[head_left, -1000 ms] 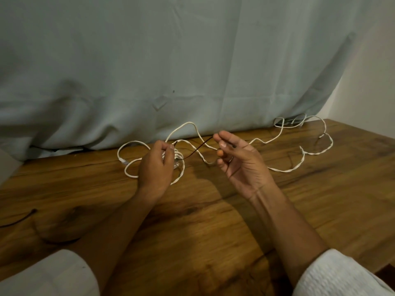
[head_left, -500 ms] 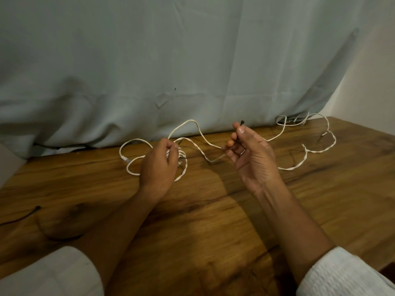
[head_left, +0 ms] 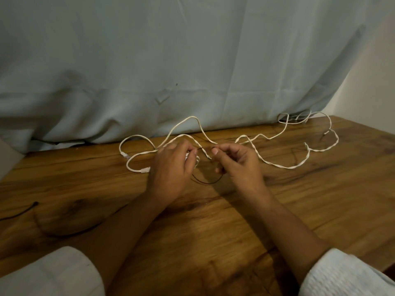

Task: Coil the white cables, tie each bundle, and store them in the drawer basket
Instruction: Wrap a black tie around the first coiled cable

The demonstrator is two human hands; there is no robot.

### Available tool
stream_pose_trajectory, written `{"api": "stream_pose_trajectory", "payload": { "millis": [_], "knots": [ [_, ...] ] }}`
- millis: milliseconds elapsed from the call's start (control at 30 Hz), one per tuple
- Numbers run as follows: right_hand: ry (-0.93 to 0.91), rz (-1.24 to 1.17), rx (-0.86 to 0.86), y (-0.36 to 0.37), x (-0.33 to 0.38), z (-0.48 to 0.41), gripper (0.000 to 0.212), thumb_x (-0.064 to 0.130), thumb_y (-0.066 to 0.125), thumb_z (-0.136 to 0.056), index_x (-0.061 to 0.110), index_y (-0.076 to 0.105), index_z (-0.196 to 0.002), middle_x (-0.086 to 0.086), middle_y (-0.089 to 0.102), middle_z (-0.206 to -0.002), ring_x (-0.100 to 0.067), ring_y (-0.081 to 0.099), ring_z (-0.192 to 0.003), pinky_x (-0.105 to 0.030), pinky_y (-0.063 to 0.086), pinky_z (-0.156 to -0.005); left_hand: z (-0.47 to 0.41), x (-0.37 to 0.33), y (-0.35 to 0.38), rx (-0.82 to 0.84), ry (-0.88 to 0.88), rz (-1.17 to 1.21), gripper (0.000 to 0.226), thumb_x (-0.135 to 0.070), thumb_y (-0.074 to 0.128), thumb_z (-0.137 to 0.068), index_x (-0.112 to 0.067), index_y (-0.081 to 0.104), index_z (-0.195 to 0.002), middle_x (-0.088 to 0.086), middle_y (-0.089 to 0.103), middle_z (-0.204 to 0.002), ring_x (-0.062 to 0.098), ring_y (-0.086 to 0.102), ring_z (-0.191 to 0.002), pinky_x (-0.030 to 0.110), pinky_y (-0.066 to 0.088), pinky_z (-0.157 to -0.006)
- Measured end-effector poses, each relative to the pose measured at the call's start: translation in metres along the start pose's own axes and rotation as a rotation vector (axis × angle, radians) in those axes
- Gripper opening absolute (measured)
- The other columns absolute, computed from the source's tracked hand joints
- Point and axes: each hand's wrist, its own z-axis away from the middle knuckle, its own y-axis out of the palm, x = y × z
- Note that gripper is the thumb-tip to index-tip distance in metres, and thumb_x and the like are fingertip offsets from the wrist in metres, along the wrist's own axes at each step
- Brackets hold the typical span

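The left hand (head_left: 171,169) is curled round a small coil (head_left: 197,161) of white cable (head_left: 284,166), most of it hidden behind the knuckles. Gripping it this way likely keeps the loops stacked so they cannot spring apart while they are bound. The right hand (head_left: 241,165) pinches one end of a thin dark tie (head_left: 205,183) between thumb and forefinger, its other fingers (head_left: 220,170) folded in. The tie sags in a shallow loop under the gap between the hands and comes up beside the left thumb, probably so it can be drawn round the bundle. Whether the left hand pinches the tie's other end as well cannot be told. Much of the cable is not yet coiled: it snakes over the tabletop (head_left: 213,231) from the hands to the far right corner, and two plug ends (head_left: 145,170) lie just left of the left hand. This suggests the tying is early, or that it covers only part of the length. Both hands hover close together just above the wood with the backs turned up, the forearms converging from white sleeves (head_left: 342,274). A second dark tie (head_left: 19,213) lies well apart at the left edge, presumably kept for another bundle. The basket is not in view.
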Motion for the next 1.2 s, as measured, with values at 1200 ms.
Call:
{"api": "stream_pose_trajectory", "payload": {
  "millis": [1200],
  "knots": [
    [-0.019, -0.079, 0.059, 0.0056, 0.0018, 0.0027, 0.011, -0.003, 0.074, -0.089, 0.001, 0.071, -0.099, -0.019, 0.071, -0.084, -0.011, 0.065, -0.068, -0.019, 0.052, -0.06, 0.0053, -0.0082, 0.004, 0.059, 0.057, 0.101, 0.026, -0.038, 0.043, -0.102, -0.02, 0.061, -0.1, -0.002, 0.065, -0.09, 0.019, 0.06, -0.082, 0.046, 0.049, -0.069]
  ]
}}
